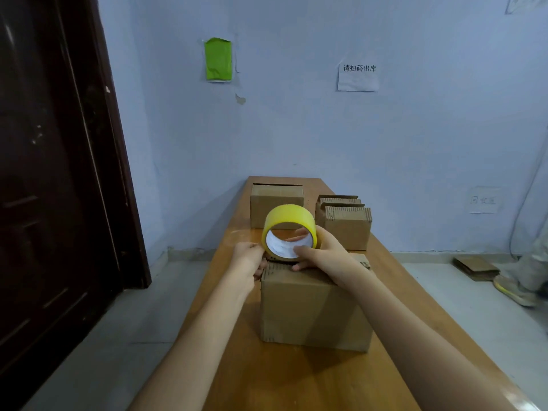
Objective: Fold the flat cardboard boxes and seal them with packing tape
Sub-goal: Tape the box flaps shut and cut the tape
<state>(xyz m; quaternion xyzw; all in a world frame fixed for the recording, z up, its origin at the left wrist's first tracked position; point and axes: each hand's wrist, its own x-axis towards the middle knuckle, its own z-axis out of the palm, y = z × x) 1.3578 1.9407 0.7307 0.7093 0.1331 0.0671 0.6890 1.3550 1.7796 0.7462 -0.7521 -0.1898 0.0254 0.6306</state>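
Gripping the tape roll [289, 231] with my right hand [327, 258], I have fingers through its white core and my thumb over the yellow outer band. It stands on edge at the far edge of the box top, its open centre facing me.

My left hand [247, 259] is at the box's far left top corner, fingers curled against the cardboard just beside the roll. Whether it pinches a tape end or only presses the flap I cannot tell; the fingertips are hidden behind the hand.

That box [314, 307] is folded up and sits on the bench [296, 381] near its middle, closer to the right edge than the left. My right forearm crosses over its top right corner.

Farther along, near the bench's far end, a second folded box [275, 204] stands toward the left edge, a dark slit showing along its top. To its right, by the right edge, a stack of flat boxes [345, 222] stands upright, corrugated edges facing up.

On the floor to the right, well apart from the bench, lies more flat cardboard [476, 268], with someone's shoe [514, 293] just beside it. A dark door [53, 173] fills the left side. On the wall hang a green patch [218, 59] and a white notice [358, 76].
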